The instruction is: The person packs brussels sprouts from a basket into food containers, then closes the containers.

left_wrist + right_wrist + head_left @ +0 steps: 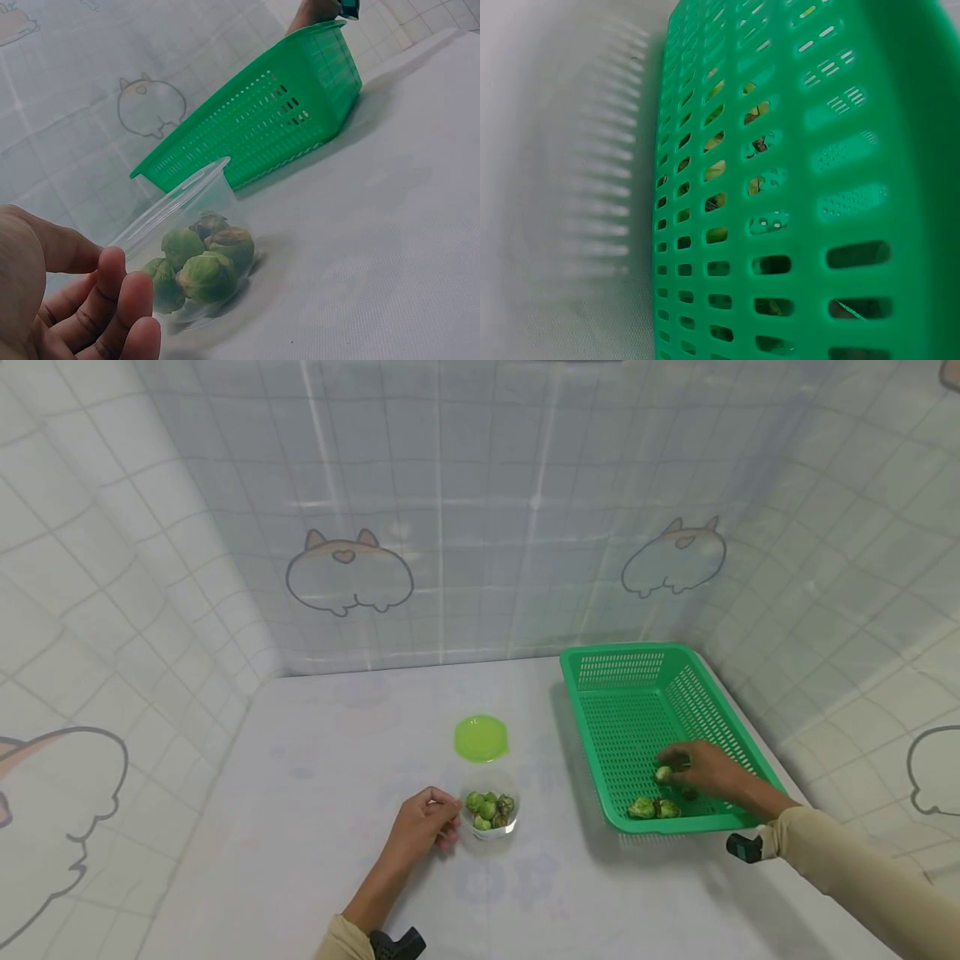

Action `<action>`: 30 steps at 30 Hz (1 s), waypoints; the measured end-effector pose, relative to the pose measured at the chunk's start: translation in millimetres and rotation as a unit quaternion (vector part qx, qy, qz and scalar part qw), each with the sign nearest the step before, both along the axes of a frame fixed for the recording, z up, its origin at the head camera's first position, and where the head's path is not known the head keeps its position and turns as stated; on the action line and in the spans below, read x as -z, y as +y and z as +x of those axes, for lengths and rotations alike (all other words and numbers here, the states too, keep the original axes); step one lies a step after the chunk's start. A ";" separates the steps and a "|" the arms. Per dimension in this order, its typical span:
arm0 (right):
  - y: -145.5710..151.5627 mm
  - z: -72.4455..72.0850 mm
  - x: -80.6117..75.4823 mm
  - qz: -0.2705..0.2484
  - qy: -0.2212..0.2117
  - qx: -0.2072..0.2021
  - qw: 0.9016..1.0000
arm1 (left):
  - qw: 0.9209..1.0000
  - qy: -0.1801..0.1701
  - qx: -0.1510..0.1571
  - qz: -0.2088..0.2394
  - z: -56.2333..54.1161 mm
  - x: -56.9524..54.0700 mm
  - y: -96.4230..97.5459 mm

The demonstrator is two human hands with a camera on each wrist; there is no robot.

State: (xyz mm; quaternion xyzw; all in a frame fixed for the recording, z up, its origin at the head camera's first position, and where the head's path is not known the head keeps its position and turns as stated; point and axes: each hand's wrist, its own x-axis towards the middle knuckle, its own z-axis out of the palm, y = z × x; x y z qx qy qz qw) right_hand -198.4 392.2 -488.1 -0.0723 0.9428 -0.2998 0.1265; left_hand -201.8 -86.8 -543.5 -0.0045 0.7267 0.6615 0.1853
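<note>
A clear plastic tub (486,833) stands on the table with several Brussels sprouts (487,808) inside. At its left rim, my left hand (422,827) pinches the edge between thumb and fingertips, the other fingers curled beside the wall. Over on the right, my right hand (708,770) reaches into the green basket (588,727) and holds a Brussels sprout (663,774) at its fingertips. Below that hand, more sprouts (642,808) lie at the basket's near end, one partly hidden by the fingers. The basket's slotted wall (780,225) hides the right hand in the right wrist view.
A light green lid (481,738) lies flat behind the tub. White cloth (315,793) covers the table. Tiled-pattern sheets (480,527) with cartoon drawings enclose it at the back and both sides; the basket stands close to the right one.
</note>
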 end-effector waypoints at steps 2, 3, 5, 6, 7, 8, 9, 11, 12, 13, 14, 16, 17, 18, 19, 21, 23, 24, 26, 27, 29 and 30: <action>0.5 0.0 1.5 -0.001 0.003 0.001 1.000 | 1.000 -0.003 -0.002 0.001 -0.1 0.5 -0.1; 0.5 0.0 2.3 0.001 0.007 0.000 1.000 | 1.000 -0.005 -0.002 0.001 -0.1 1.0 -0.1; 0.2 0.2 3.6 0.005 0.014 -0.004 1.000 | 1.000 -0.005 -0.002 0.000 -0.1 1.4 -0.3; 0.1 0.4 4.1 0.007 0.017 -0.005 1.000 | 1.000 -0.005 -0.002 -0.001 -0.2 1.3 -0.4; -0.1 0.5 4.5 0.011 0.020 -0.006 1.000 | 1.000 -0.005 -0.002 -0.002 -0.1 1.0 -0.5; -0.5 0.6 5.0 0.013 0.023 -0.007 1.000 | 1.000 -0.004 -0.002 -0.003 -0.1 0.7 -0.4; -0.9 0.7 5.2 0.017 0.027 -0.010 0.999 | 1.000 -0.004 -0.003 -0.003 0.1 0.1 -0.3; -1.8 0.6 5.4 0.021 0.033 -0.014 0.999 | 1.000 -0.005 -0.006 -0.004 0.2 -1.1 -0.2; -2.2 0.1 5.9 0.025 0.037 -0.015 0.999 | 1.000 -0.007 -0.007 -0.004 0.3 -1.5 0.0; -2.7 -0.3 6.3 0.029 0.041 -0.017 0.999 | 1.000 -0.007 -0.008 -0.005 0.1 -1.5 0.3; -3.2 -0.6 6.6 0.032 0.045 -0.019 0.998 | 1.000 -0.008 -0.010 -0.005 0.2 -1.9 0.5; -3.9 -1.2 7.5 0.039 0.051 -0.022 0.998 | 1.000 -0.006 -0.009 -0.005 0.0 -1.8 0.6; -3.9 -1.5 8.1 0.044 0.053 -0.024 0.997 | 1.000 -0.005 -0.008 -0.006 -0.1 -1.5 0.6; -3.8 -1.8 8.7 0.048 0.055 -0.025 0.997 | 1.000 -0.003 -0.006 -0.006 -0.4 -1.3 0.8; -3.6 -1.9 9.2 0.050 0.057 -0.027 0.997 | 1.000 -0.001 -0.004 -0.006 -0.3 -1.4 0.8; -3.0 -2.2 10.2 0.052 0.061 -0.029 0.996 | 1.000 0.000 -0.003 -0.007 -0.1 -1.6 0.9; -2.6 -2.2 10.6 0.052 0.064 -0.031 0.996 | 1.000 -0.001 -0.004 -0.009 0.3 -1.8 1.1; -2.5 -2.0 10.5 0.051 0.064 -0.031 0.996 | 1.000 -0.002 -0.005 -0.009 0.7 -2.2 1.2; -2.8 -1.9 10.1 0.051 0.066 -0.028 0.996 | 1.000 -0.004 -0.008 -0.009 1.3 -3.1 1.3; -3.2 -1.9 9.6 0.051 0.067 -0.025 0.996 | 1.000 -0.003 -0.008 -0.009 1.5 -3.3 1.3; -4.6 -2.3 7.3 0.046 0.070 -0.020 0.996 | 1.000 -0.002 -0.007 -0.010 1.2 -2.7 1.3; -5.5 -2.7 5.8 0.042 0.071 -0.017 0.996 | 1.000 -0.001 -0.007 -0.008 1.2 -3.0 1.4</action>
